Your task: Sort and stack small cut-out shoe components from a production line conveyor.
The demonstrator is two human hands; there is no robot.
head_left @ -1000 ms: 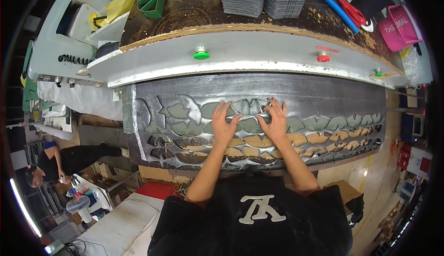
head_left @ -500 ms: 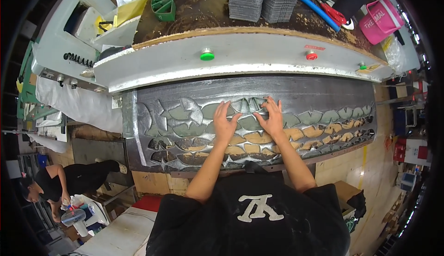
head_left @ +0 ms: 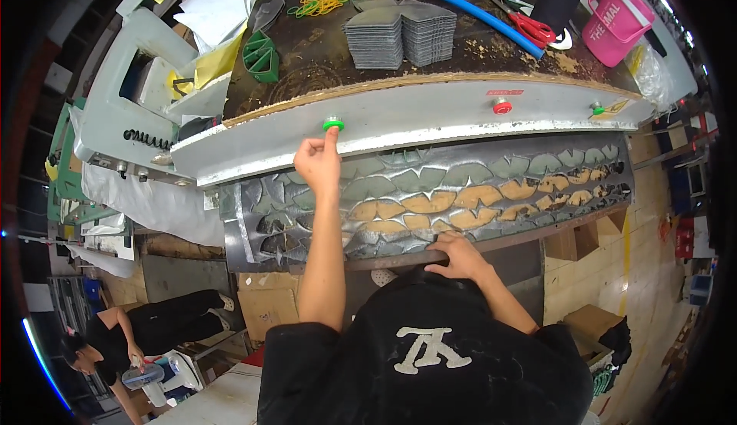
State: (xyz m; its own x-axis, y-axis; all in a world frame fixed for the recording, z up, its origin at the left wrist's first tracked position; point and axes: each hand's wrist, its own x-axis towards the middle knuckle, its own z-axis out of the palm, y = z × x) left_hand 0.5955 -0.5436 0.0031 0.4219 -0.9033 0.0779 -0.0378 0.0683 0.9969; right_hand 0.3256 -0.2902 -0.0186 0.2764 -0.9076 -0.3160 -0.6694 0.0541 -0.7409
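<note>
My left hand [head_left: 319,165] is raised to the grey machine beam [head_left: 414,110], its fingers curled in and its thumb on the green push button [head_left: 333,124]. Nothing is held in it. At the near edge of the bed my right hand [head_left: 459,257] grips the dark metal rail [head_left: 399,261], fingers over it and thumb on the near side. Between the hands lies a dark sheet [head_left: 468,175] with rows of leaf-shaped cutouts; tan backing shows through several. The beam covers the sheet's far part.
On the beam's top stand stacked grey cut pieces [head_left: 374,41], a green cutting die [head_left: 261,58], rubber bands [head_left: 318,3], a blue-handled hammer [head_left: 484,19], red scissors [head_left: 533,29] and a pink bucket [head_left: 616,22]. A red button [head_left: 501,106] sits further right. Another person [head_left: 123,333] is at lower left.
Both hands have left the sheet's far row: the left went up to the green button, the right came back to the near rail. The beam now appears nearer, over the sheet's far part.
</note>
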